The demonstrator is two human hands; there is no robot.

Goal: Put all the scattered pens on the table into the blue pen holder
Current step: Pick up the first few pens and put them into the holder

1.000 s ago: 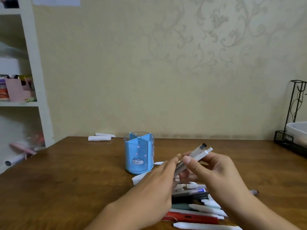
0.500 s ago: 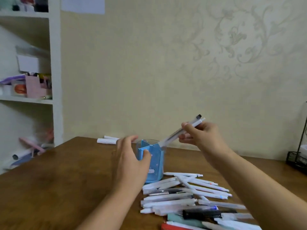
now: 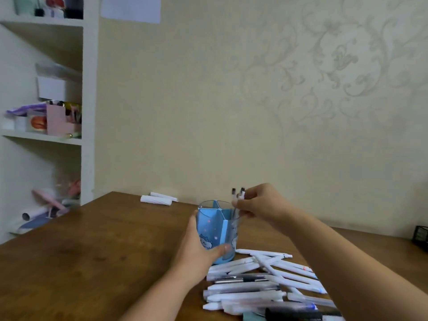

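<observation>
The blue pen holder, with clear dividers and a cat print, stands on the wooden table. My left hand wraps around its left side and front. My right hand pinches two or three pens above the holder's right compartment; they stand nearly upright with their lower ends inside it. A heap of several white, grey and dark pens lies on the table in front of and to the right of the holder, partly covered by my right forearm.
Two white rolled items lie near the table's far edge by the wall. A white shelf unit with boxes and clutter stands at the left. A black wire rack pokes in at the right edge.
My left hand has closed around the holder. My right hand has swung the pens from a slant to nearly upright and lowered their ends into the holder. The camera moved closer.
</observation>
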